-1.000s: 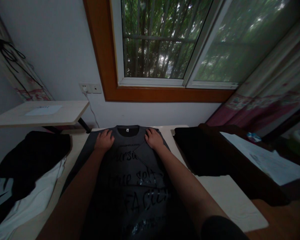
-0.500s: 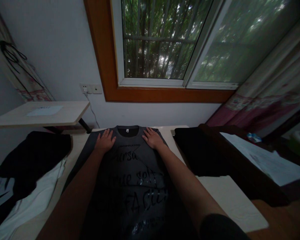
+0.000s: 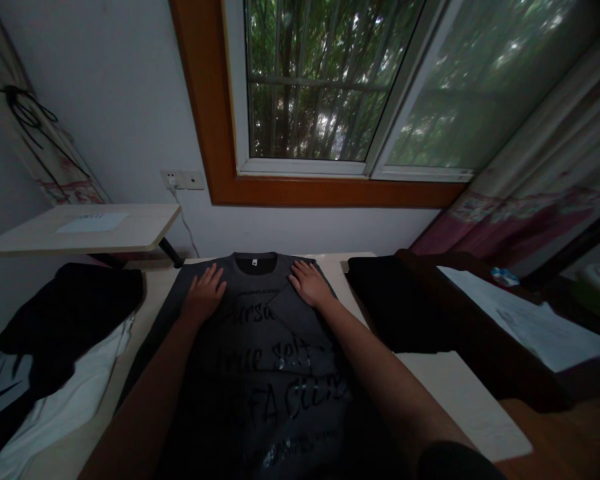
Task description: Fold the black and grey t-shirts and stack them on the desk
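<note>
A dark grey T-shirt [image 3: 275, 337] with shiny black lettering lies spread front side up on the pale table, its neckline and small white label towards the wall. My left hand [image 3: 205, 293] rests flat on its left shoulder area, fingers stretched out. On the right shoulder area lies my right hand [image 3: 308, 283], palm down with fingers extended. Neither hand grips the cloth. My forearms cover parts of the shirt's sides, and its lower end falls into deep shadow.
Black clothing [image 3: 70, 320] lies over white cloth [image 3: 87, 380] at the left, beside a raised pale shelf [image 3: 145, 227]. Folded black fabric [image 3: 395, 303] sits at the right, near a dark brown surface bearing a paper sheet [image 3: 520, 317]. A window [image 3: 330, 87] is ahead.
My left hand has slid slightly left and towards me over the shirt. My right hand has shifted slightly right and stays flat on the cloth.
</note>
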Demonstrator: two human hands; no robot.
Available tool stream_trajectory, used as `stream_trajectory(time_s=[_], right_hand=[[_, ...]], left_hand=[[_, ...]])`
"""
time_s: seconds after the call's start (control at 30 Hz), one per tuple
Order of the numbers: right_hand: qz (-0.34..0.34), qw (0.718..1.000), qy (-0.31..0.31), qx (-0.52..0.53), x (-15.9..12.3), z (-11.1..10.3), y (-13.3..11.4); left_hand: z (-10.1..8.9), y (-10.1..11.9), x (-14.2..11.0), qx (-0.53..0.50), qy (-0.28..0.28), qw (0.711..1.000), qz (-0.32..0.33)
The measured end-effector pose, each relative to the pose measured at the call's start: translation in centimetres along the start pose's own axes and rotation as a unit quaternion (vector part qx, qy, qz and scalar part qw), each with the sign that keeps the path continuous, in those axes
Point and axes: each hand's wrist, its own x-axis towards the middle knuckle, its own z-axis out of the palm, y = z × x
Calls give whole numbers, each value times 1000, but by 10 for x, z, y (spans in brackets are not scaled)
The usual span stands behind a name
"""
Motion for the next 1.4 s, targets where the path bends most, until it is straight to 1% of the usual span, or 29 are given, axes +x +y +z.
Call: stream_trajectory(time_s=[0.1, 0.2, 0.3, 0.4, 0.53, 0.7, 0.9, 1.07, 1.4], right_hand=[[2, 1000, -3, -7, -12, -4, 1], [7, 1000, -27, -10, -28, -8, 0], [5, 998, -53, -15, -48, -13, -2], [-6, 998, -63, -11, -71, -18, -5], [-19, 998, -59, 3, -102, -25, -7], [-24, 999, -40, 26, -127, -31, -11], [-27, 999, -9, 46, -135, -34, -13], [-28, 998, -2, 52, -134, -35, -14], [-24, 998, 11, 62, -134, -40, -18]], left_hand=[[-3, -5, -27, 17, -17, 999, 34], [-7, -10, -50, 32, -37, 997, 53], [-9, -14, -66, 40, -28, 996, 69], [-8, -15, -73, 46, -18, 996, 74], [-7, -14, -76, 47, -8, 996, 73], [-11, -11, -77, 44, -12, 996, 70], [-8, -14, -78, 35, -7, 997, 70], [-6, -15, -78, 34, -7, 997, 68], [-9, -15, -79, 36, -11, 997, 70]])
